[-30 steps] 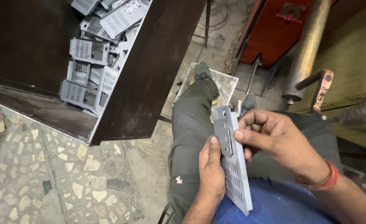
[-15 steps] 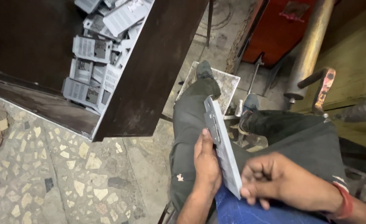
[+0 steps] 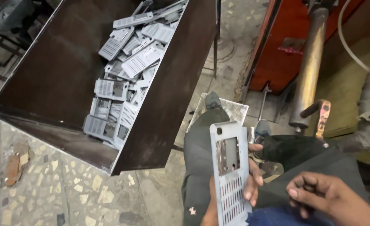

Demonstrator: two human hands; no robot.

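The left hand [image 3: 252,175] clamps a grey slotted metal plate [image 3: 231,171]; the right hand [image 3: 327,196], at its 3 o'clock, hangs loosely curled and empty.

Left hand [image 3: 245,182] at lower centre of frame, forearm rising from bottom edge, palm hidden, fingers [image 3: 255,147] wrapped round right edge of held flat piece, tips showing. Right hand [image 3: 319,194] at lower right, free, touching nothing, loosely curled, knuckles up, fingers bent inward toward left hand. Hands near, not touching.
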